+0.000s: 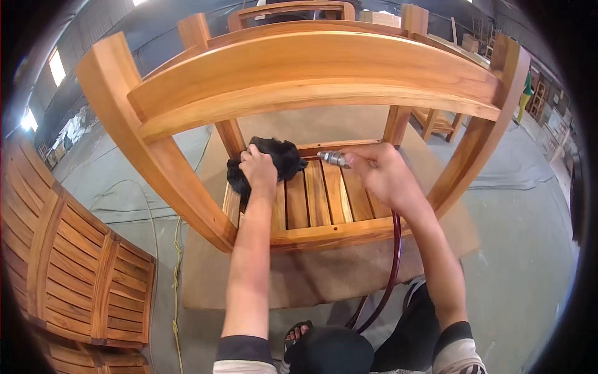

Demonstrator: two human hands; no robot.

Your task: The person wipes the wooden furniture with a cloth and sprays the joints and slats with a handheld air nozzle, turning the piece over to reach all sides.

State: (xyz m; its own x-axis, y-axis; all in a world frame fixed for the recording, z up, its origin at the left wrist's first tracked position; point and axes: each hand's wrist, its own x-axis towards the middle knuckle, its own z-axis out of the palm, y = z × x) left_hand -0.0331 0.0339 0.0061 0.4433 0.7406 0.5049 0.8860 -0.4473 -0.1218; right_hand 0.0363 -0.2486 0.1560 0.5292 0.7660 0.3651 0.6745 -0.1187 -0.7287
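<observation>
A wooden furniture frame (317, 65) with thick legs and a curved top rail stands in front of me. Low inside it lies a slatted panel (317, 194). My left hand (257, 167) is closed on a bunched black cloth (278, 157), pressed over the left side of the slats. Over the right side, my right hand (381, 174) grips a metal hose fitting (332, 158) that points left toward the cloth. A dark red hose (396, 252) hangs below that hand and runs down by my legs. The fingers partly hide the fitting.
The frame stands on a brown board (286, 274) over a grey floor. Slatted wooden panels (75, 255) stand at the left, beside a yellow cord (176, 280). Behind are another wooden frame (289, 7) and a small wooden stand (438, 123). A person (526, 96) is far right.
</observation>
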